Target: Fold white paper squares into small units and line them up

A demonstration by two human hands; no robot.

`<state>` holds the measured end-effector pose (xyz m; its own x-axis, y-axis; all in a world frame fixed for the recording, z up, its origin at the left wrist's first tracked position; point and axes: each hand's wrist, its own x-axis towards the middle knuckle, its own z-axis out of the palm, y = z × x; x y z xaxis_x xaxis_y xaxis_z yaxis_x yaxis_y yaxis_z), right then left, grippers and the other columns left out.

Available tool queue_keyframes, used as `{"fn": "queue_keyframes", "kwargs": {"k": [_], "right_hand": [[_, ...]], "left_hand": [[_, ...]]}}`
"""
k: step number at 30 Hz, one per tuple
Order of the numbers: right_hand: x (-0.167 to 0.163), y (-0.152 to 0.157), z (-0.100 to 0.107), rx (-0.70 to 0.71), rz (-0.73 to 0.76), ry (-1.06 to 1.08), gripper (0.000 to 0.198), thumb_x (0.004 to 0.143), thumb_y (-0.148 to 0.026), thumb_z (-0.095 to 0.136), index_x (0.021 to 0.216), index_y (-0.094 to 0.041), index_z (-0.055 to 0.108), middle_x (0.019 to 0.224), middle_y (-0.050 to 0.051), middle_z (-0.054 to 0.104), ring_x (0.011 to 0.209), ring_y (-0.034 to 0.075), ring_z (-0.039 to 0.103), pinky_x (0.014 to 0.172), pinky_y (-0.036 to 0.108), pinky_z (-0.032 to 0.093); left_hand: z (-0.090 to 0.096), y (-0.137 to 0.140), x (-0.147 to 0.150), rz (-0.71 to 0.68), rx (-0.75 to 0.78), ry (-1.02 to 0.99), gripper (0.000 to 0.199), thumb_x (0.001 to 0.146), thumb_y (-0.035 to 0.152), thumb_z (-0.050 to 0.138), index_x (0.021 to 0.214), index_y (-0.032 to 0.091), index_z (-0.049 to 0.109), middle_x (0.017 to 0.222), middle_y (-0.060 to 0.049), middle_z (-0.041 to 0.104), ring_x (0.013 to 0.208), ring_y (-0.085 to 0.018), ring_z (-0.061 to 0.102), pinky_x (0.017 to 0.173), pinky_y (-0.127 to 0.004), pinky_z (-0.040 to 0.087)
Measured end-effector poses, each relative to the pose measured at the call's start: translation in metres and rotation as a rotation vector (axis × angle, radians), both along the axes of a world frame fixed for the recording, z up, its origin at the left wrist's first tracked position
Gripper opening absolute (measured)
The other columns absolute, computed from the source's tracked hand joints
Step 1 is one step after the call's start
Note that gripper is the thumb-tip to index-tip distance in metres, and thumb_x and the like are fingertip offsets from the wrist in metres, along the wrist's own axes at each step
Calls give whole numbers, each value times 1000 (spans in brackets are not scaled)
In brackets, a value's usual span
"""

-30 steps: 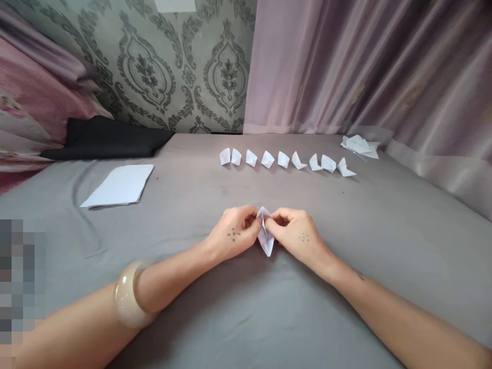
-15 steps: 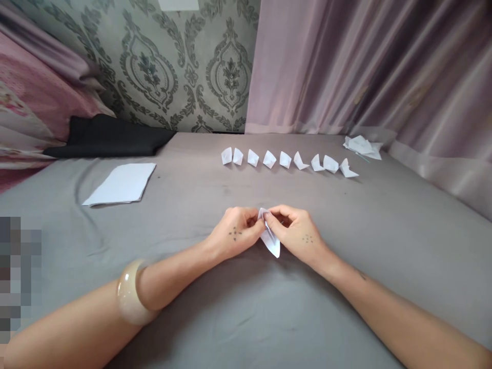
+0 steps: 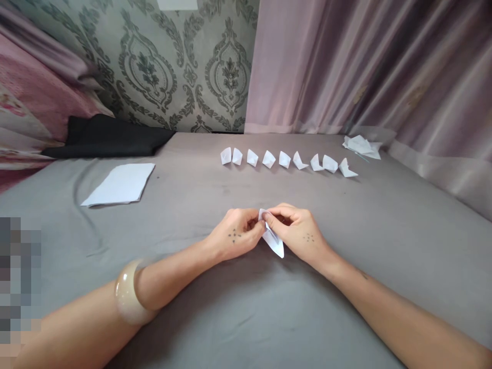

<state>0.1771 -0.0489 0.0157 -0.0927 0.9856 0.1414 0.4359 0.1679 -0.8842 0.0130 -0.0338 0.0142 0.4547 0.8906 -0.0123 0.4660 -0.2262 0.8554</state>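
In the head view, both hands meet at the middle of a grey sheet (image 3: 346, 266) that covers the whole work surface. The left hand (image 3: 235, 237) and the right hand (image 3: 298, 234) pinch a small white paper fold (image 3: 274, 242) between them. The fingers of each hand are curled in narrow, thumb and fingertips closed on the upper end of the fold, where the two hands almost touch. The fold's lower pointed tip sticks out below the hands, slanting toward the right wrist and lying on or just above the sheet; which, I cannot tell. A pale bangle (image 3: 128, 293) sits on the left forearm.

Farther back, well apart from the hands, a row (image 3: 286, 161) of nine small white folded pieces runs left to right across the sheet, each just beside the next. At the far right corner, near the curtain (image 3: 365, 66), lies a loose heap of scraps (image 3: 361, 145). To the left a flat stack of sheets (image 3: 120, 183) rests on the grey cloth, and behind it a black cloth (image 3: 111, 136) lies against the patterned wall (image 3: 172, 66)
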Motion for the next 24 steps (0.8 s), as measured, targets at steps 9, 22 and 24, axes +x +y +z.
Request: {"fn": "queue_keyframes", "kwargs": {"k": [9, 22, 24], "right_hand": [[0, 1, -4, -22, -29, 94, 18, 79, -28, 62, 95, -21, 58, 83, 2, 67, 72, 15, 65, 62, 26, 52], [-4, -8, -2, 306, -106, -266, 8, 80, -18, 55, 83, -21, 61, 103, 5, 61, 89, 18, 62, 70, 29, 48], [-3, -8, -2, 295, -127, -297, 7, 81, -18, 54, 83, -21, 61, 103, 5, 61, 87, 17, 62, 68, 29, 48]], "left_hand": [[-6, 8, 3, 60, -206, -392, 37, 76, 17, 52, 113, 16, 56, 74, 1, 63, 55, -10, 59, 50, -21, 51], [-1, 8, 4, 254, -335, -469, 15, 77, 20, 61, 89, 11, 65, 77, -6, 70, 73, -16, 67, 73, -30, 58], [-1, 8, 5, 272, -334, -462, 15, 78, 17, 59, 90, 10, 65, 79, -6, 70, 74, -15, 68, 74, -29, 57]]}}
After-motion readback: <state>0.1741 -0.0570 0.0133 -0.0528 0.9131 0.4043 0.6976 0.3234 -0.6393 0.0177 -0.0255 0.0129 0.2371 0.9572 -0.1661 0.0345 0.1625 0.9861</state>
